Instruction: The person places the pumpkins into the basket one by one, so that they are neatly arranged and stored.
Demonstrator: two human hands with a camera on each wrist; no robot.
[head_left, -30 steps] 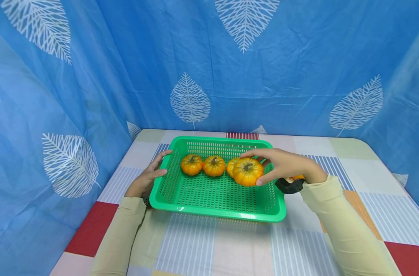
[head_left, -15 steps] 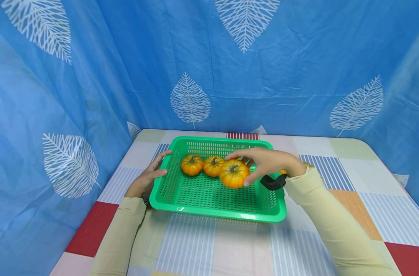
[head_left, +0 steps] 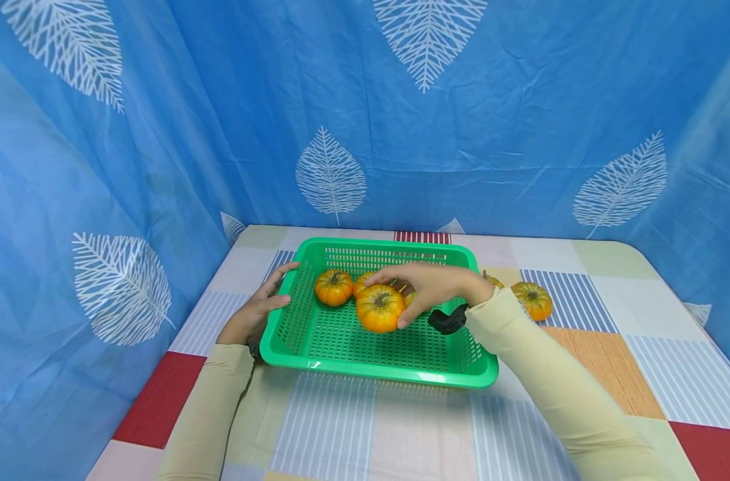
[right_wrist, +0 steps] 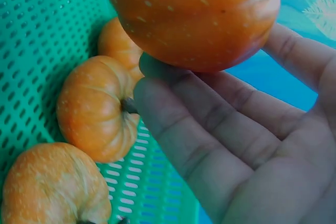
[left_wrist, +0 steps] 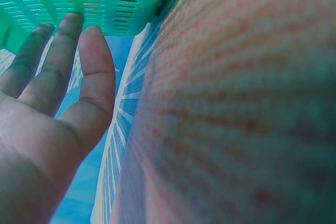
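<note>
A small orange pumpkin [head_left: 379,308] is in my right hand [head_left: 432,288], which grips it between thumb and fingers above the inside of a green plastic basket [head_left: 371,377]. In the right wrist view the held pumpkin [right_wrist: 194,19] is above the other pumpkins, with fingers beneath it. At the basket's left side, my left hand [head_left: 255,312] lies with fingers extended. Its fingertips [left_wrist: 71,22] touch or nearly touch the slotted wall [left_wrist: 110,3] in the left wrist view. Inside, a pumpkin [head_left: 333,287] sits at the left; others along the back are partly hidden by my right hand.
To the right of the basket, a pumpkin [head_left: 531,300] lies on the patchwork tablecloth [head_left: 617,367]. Another pumpkin [head_left: 491,279] beside it is mostly hidden by my right wrist. A blue curtain [head_left: 509,133] with white leaf prints hangs behind and at the sides.
My right hand has carried the held pumpkin leftward across the basket, uncovering pumpkins on the right and covering those at the back middle. The left hand and basket have stayed still.
</note>
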